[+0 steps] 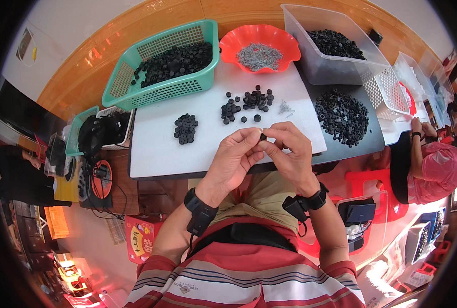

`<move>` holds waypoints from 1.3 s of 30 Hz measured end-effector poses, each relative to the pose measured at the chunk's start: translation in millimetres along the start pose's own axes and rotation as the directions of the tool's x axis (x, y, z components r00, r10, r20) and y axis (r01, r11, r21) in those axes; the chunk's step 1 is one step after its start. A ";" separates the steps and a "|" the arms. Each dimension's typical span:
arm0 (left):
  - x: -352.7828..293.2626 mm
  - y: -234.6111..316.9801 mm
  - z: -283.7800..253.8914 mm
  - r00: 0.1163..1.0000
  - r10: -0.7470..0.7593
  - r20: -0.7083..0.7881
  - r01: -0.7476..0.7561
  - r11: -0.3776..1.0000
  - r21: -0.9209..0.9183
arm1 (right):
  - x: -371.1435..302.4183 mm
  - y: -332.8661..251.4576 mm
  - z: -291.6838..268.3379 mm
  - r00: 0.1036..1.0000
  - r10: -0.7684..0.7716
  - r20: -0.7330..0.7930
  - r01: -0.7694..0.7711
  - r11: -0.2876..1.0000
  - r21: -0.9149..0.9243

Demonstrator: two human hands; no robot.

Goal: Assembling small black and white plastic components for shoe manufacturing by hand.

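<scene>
Just over the front edge of the white work surface (159, 159), my left hand (231, 159) and my right hand (292, 159) meet fingertip to fingertip. Both pinch one small dark piece, a black knob-like part (263, 137), mostly covered by the fingers. Beyond them lie loose black knob-like parts (257, 100), some standing singly, with a few thin metal pins (286, 109) to their right. A tight cluster of small black parts (186, 128) sits to the left of my hands. Each wrist wears a black strapped device.
At the back stand a green basket (172, 92) of black parts, a red scalloped bowl (231, 38) of metal pins, and a clear bin (336, 74) with more black pieces. A heap of small black rings (341, 118) covers the dark board at right. Other people sit at both sides.
</scene>
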State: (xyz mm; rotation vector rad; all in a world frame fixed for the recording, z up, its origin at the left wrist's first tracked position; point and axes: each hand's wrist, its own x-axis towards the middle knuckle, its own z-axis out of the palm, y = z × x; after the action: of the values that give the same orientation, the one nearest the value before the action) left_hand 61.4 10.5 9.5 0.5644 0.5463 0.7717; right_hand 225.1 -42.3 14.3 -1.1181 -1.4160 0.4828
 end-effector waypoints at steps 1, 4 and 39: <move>-0.5 0.1 1.0 1.000 -0.003 -0.006 0.003 1.000 0.006 | -0.4 0.5 0.3 0.999 -0.036 0.000 0.036 0.999 -0.021; -1.2 0.1 2.6 1.000 0.007 0.013 -0.007 1.000 0.008 | -0.5 -0.9 1.3 0.994 -0.105 -0.006 0.104 0.990 -0.097; 29.4 1.8 13.9 0.625 0.617 0.478 -0.224 -0.444 0.867 | -18.2 15.0 -24.1 0.975 -0.210 -0.077 0.170 0.919 -0.356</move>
State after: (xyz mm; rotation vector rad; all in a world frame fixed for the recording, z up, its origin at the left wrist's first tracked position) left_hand 86.9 30.3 13.4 2.5232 1.2395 1.1605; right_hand 249.4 -58.4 -2.6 -1.2498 -1.5275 0.0253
